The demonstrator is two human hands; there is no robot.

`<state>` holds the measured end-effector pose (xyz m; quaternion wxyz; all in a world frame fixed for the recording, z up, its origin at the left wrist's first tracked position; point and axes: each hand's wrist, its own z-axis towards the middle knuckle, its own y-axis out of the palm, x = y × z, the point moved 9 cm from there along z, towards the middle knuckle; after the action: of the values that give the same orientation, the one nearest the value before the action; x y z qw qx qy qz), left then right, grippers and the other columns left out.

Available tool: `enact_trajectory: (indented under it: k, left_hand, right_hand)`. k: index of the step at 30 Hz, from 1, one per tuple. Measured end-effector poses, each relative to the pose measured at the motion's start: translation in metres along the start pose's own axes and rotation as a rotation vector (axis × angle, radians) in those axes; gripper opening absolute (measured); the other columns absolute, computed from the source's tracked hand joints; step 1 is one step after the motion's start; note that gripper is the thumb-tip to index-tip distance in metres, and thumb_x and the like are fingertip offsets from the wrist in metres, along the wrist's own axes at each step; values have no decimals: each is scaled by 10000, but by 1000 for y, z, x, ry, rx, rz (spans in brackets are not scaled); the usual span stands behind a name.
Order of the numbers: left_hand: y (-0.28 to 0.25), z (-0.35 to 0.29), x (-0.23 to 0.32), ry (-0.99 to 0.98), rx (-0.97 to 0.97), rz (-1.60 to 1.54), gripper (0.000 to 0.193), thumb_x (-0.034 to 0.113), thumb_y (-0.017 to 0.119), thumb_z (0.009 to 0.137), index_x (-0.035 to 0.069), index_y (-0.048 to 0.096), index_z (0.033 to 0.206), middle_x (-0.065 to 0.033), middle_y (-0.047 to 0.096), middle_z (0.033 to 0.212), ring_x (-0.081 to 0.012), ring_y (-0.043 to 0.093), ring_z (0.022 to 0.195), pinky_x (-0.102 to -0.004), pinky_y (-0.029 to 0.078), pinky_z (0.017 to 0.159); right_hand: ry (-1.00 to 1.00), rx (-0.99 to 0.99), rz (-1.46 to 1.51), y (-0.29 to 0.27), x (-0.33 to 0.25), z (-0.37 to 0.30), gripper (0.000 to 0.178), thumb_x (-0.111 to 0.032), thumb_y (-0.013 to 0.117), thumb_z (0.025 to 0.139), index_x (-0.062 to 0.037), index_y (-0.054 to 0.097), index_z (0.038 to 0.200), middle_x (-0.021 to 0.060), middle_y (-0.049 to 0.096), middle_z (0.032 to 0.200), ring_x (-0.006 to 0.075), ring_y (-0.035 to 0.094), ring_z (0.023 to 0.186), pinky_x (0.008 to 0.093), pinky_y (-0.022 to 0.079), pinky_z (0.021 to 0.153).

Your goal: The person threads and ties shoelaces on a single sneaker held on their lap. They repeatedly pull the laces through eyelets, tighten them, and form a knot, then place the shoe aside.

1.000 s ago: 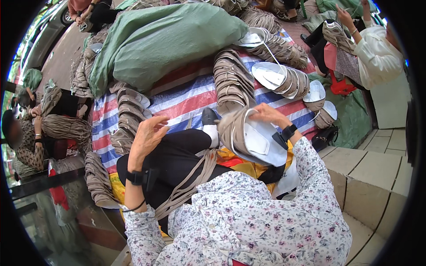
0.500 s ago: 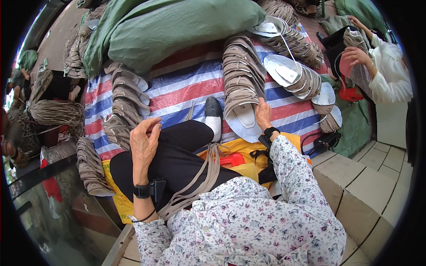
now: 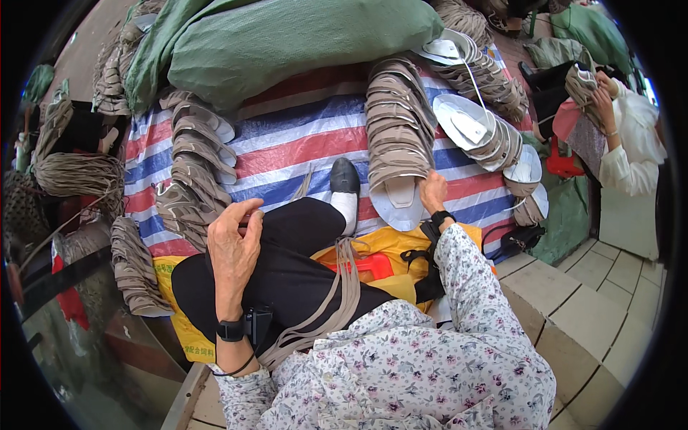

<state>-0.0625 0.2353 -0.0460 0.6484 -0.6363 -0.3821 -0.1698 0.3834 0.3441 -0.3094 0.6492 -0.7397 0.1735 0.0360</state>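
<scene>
A long stack of taupe shoe uppers (image 3: 400, 115) lies on the striped sheet ahead of me, each nested in another, with a whitish sole piece (image 3: 395, 208) at the near end. My right hand (image 3: 433, 192) is at the right edge of this nearest upper, its fingers closed on the rim; the fingertips are partly hidden. Above my left thigh, my left hand (image 3: 235, 240) is raised with bent fingers and the thumb apart, holding nothing. A bundle of flat taupe laces (image 3: 347, 276) hangs across my lap.
More stacked uppers (image 3: 192, 168) lie at the left, and others with white soles (image 3: 476, 129) at the right. A big green sack (image 3: 301, 54) lies across the far side of the striped sheet (image 3: 301, 143). A red plastic piece (image 3: 373, 265) rests beside my lap. A co-worker (image 3: 631, 136) sits at the right.
My right hand stays at the near upper's edge, slightly shifted. The left hand hardly moves. The co-worker's hands have come together at an upper. The whole view has shifted a little.
</scene>
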Motion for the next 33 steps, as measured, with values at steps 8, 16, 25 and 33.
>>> enact_trajectory:
  k: [8, 16, 25, 33]
  left_hand:
    - [-2, 2, 4, -30, 10, -14, 153, 39, 621, 895, -12, 700, 1016, -72, 666, 791, -128, 637, 694, -249, 494, 627]
    - [0, 5, 9, -38, 8, -28, 149, 23, 632, 876, -19, 696, 1003, -100, 673, 818, -160, 650, 690, -271, 502, 618]
    - [-23, -2, -4, -165, 52, -444, 188, 7, 555, 960, -22, 675, 1102, -65, 690, 959, -127, 668, 817, -228, 517, 765]
    - [-197, -69, -99, -201, 609, -560, 198, 101, 597, 976, -9, 680, 1118, -59, 695, 945, -112, 665, 834, -210, 521, 759]
  right_hand:
    - [-81, 26, -60, -10, 1, 40, 170, -107, 640, 780, -17, 597, 917, 267, 664, 862, 469, 652, 852, 560, 519, 729]
    - [-113, 129, -157, -12, 6, 39, 270, -92, 708, 770, -54, 555, 989, 208, 657, 958, 439, 650, 889, 536, 516, 753]
    - [-78, -1, -154, -9, 16, 18, 424, -249, 678, 810, -81, 514, 1162, 149, 601, 1162, 365, 595, 1077, 480, 495, 848]
    - [-277, -104, 104, -49, 25, 4, 442, -147, 772, 709, -32, 622, 1108, 140, 615, 990, 289, 595, 911, 401, 495, 837]
